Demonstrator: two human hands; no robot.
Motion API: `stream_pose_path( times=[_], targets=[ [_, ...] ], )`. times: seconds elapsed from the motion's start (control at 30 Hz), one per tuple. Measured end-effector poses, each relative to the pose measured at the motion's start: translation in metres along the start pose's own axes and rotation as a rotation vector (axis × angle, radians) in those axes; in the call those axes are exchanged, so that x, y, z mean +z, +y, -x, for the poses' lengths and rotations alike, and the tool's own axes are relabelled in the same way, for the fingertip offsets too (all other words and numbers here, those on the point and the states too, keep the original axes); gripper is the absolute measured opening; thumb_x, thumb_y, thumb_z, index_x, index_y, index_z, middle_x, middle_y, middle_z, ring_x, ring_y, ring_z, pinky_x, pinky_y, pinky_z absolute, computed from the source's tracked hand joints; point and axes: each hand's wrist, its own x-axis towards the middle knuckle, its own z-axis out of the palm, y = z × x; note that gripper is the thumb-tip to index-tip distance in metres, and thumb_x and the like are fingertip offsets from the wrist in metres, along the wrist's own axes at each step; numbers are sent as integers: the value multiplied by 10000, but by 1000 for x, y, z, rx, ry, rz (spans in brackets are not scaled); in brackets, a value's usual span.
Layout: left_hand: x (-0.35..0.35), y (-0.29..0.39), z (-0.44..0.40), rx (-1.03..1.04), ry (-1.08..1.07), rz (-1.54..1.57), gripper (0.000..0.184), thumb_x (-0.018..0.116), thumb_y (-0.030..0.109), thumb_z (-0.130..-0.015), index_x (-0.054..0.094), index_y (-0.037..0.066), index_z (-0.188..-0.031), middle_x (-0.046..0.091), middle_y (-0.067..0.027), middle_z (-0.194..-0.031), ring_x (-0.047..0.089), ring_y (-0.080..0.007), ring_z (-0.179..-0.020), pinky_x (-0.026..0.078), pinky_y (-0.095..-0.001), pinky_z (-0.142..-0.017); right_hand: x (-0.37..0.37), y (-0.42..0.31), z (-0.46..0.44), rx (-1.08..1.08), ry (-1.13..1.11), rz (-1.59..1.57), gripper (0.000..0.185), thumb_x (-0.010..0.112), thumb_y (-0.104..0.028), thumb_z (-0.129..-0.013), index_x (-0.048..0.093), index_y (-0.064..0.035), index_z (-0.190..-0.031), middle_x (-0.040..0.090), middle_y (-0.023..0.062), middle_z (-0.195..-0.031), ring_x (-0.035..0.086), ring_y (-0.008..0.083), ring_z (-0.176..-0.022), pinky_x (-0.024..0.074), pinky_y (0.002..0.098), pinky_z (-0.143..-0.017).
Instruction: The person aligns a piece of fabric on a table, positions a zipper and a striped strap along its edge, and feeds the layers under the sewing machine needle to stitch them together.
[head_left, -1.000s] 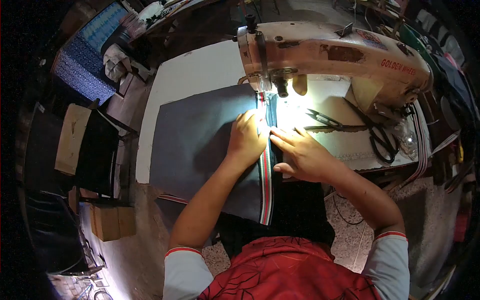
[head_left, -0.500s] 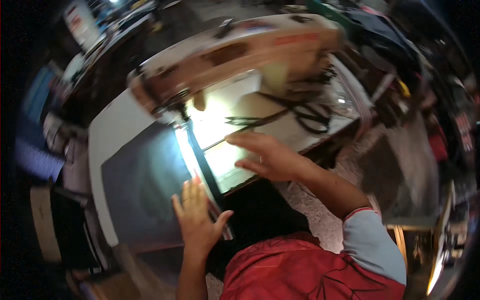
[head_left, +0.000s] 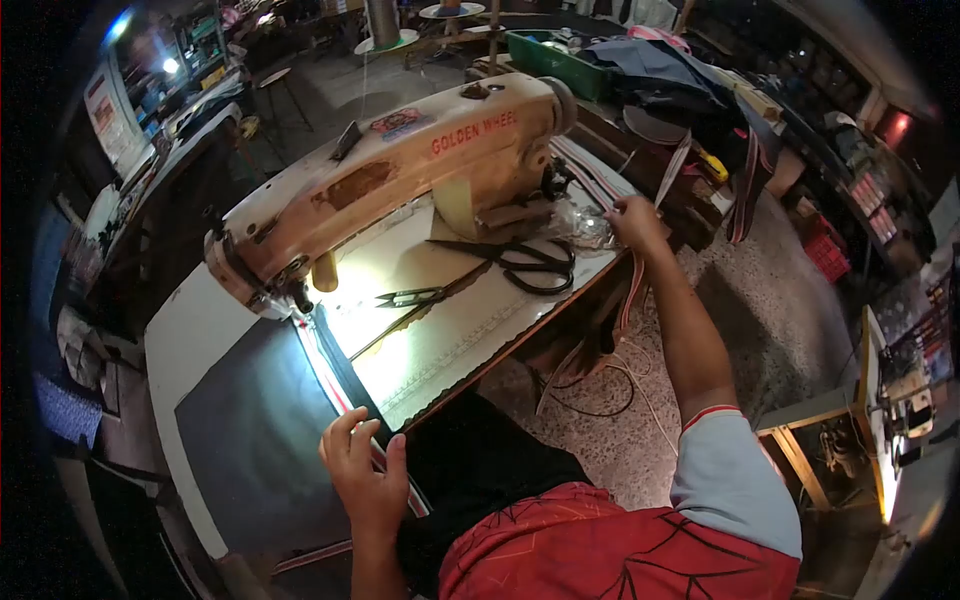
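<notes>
My right hand (head_left: 637,224) is closed on a striped ribbon (head_left: 598,188) at the right end of the sewing table, beside a crumpled clear plastic bag (head_left: 585,226). The ribbon's tail hangs below the hand. My left hand (head_left: 368,468) lies on the edge of a dark grey fabric panel (head_left: 260,420), thumb and fingers apart. A red-and-white striped band (head_left: 322,365) runs along that edge to the needle area of the sewing machine (head_left: 390,165), where the lamp's glare hides detail. Black scissors (head_left: 535,268) and small thread snips (head_left: 410,297) lie on the table.
The white tabletop (head_left: 470,325) has a worn front edge. A green crate (head_left: 560,65) and piled dark cloth (head_left: 665,75) are behind on the right. Loose cords (head_left: 600,385) hang over the speckled floor. A wooden-framed stand (head_left: 800,465) is at right.
My right hand has moved from above the tabletop to the far right and taken hold of the striped ribbon. My left hand stays at the fabric edge. The camera view has shifted.
</notes>
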Motion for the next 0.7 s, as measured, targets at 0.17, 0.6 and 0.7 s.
stream_pose_path(
  times=[0.17,0.6,0.7],
  targets=[
    [-11,7,1,-6,-24,85,254,760,125,-786,641,30,-989,627,-130,-1147,564,-334,-1093,406,-458,-981,-3,-3,-18,49,-64,63,331,808,-260,-820,740,56,-887,719,180,-779,692,277,-704,532,434,-670],
    [-1,57,-18,240,-183,322,242,768,141,-799,667,28,-988,669,-121,-1102,604,-321,-1032,453,-417,-918,-15,-28,-31,119,-35,124,331,568,-174,-864,684,63,-1064,665,312,-1110,646,472,-1042,514,525,-890],
    [-1,56,-19,257,-212,329,240,764,130,-808,664,28,-1001,674,-131,-1102,618,-329,-1035,475,-408,-903,-41,-51,-15,83,82,54,313,538,-165,-940,621,92,-1098,658,318,-1083,639,469,-1052,527,521,-877]
  ],
)
